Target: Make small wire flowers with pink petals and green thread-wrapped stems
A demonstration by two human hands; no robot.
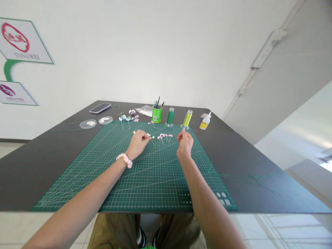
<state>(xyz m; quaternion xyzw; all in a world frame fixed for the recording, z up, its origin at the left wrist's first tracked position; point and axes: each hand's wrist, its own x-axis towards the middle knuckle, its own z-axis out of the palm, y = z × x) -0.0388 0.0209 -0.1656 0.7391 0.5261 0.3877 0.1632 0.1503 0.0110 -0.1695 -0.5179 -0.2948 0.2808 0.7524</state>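
Center: 2 hands (138, 141), 1 cutting mat (129, 186), 4 pink-rimmed petals (165, 136). Above center: 1 green can (156, 114), 2 thread spools (170, 117). Right of center: 1 glue bottle (204, 123). Left of center: 1 phone (100, 108), 2 clear dishes (82, 125). Upper left: 2 wall signs (36, 43). Upper right: 1 power strip (264, 52).

Flowers (165, 135) on mat (145, 173), phone (100, 108) behind (left)

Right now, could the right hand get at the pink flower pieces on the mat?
Probably yes: the right hand is just to the right of the pink flower pieces, with only green mat visible between. The hand looks curled closed, though, so it would likely need to open first.
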